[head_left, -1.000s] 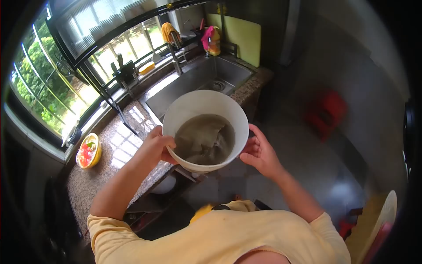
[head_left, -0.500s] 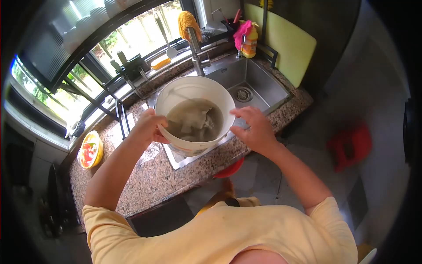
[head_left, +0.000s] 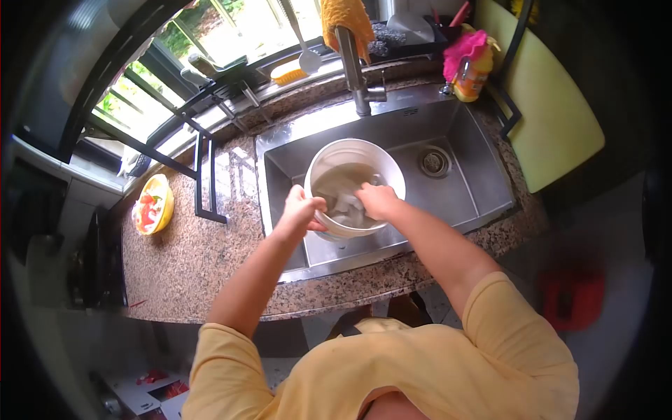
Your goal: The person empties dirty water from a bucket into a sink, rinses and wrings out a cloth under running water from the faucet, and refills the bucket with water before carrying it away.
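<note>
Bucket (head_left: pixel 341 155), round, white plastic, is now over the rectangular steel sink (head_left: pixel 455 189) — left hand (head_left: pixel 302 212) clamps its eight-o'clock rim; right hand (head_left: pixel 379 201) has dipped inside at four o'clock — its grip I cannot tell.

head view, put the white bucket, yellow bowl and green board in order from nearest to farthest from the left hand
From the left hand:
1. white bucket: gripped at its left side, over the sink
2. yellow bowl: to the left, on the counter
3. green board: far right, standing upright beyond the sink
</note>
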A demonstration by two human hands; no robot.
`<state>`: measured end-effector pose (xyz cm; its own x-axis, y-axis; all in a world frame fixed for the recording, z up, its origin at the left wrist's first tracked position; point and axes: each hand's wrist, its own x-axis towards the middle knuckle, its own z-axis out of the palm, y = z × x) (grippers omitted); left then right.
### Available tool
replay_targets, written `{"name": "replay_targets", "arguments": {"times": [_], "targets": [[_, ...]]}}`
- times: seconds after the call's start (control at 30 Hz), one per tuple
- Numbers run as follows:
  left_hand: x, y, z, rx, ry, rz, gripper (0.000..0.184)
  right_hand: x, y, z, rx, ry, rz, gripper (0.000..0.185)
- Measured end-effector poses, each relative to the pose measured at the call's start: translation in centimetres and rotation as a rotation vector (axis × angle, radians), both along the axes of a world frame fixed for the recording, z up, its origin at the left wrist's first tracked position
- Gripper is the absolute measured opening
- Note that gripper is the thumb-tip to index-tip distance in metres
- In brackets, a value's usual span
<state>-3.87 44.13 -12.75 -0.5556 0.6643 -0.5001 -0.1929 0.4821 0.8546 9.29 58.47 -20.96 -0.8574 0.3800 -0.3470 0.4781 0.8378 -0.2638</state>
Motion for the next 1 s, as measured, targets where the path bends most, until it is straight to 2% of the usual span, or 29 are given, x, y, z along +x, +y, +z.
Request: {"name": "replay_targets", "arguments": {"times": [0.1, 0.27, 0.37, 0.4, 0.5, 0.63, 0.73, 0.83, 0.93, 1.0], "targets": [[1.0, 0.4, -2.4, -0.010, -0.087, 0.049, 0.040, 0.8, 1.0, -0.3, -0.142, 0.001, -0.170, 0.025], [2.0, -0.2, -5.8, 0.045, -0.194, 0.104, 0.038, 0.9, 4.0, -2.1, -0.356, 0.377, -0.299, 0.019], [2.1, -0.6, -7.7, 0.055, -0.256, 0.133, 0.037, 1.3, 4.4, 0.8, -0.589, 0.480, -0.357, 0.019], [2.0, -0.6, -8.2, 0.056, -0.278, 0.140, 0.037, 1.5, 4.3, 1.7, -0.618, 0.580, -0.304, 0.014], [1.9, -0.6, -9.7, 0.097, -0.292, 0.163, 0.043, 1.8, 4.0, 6.4, -0.681, 0.642, -0.233, 0.014], [0.9, -1.2, -12.9, 0.073, -0.332, 0.138, 0.042, 1.9, 2.9, 12.3, -0.849, 0.825, -0.308, 0.013], [1.1, -1.8, -14.6, 0.071, -0.381, 0.164, 0.049, 2.1, 2.6, 16.0, -1.006, 0.969, -0.288, 0.014], [0.5, -2.3, -13.4, 0.042, -0.309, -0.036, 0.057, 2.2, 2.7, 18.9, -1.098, 1.097, -0.187, 0.016], [4.2, -0.3, -9.1, -0.192, 1.205, 0.105, 0.068, 2.5, 1.8, 21.4, -1.139, 1.201, -0.095, 0.017], [6.3, 1.7, -6.9, -0.085, 1.232, -0.011, 0.056, 2.5, 1.2, 22.2, -1.172, 1.264, -0.025, 0.018]]}}
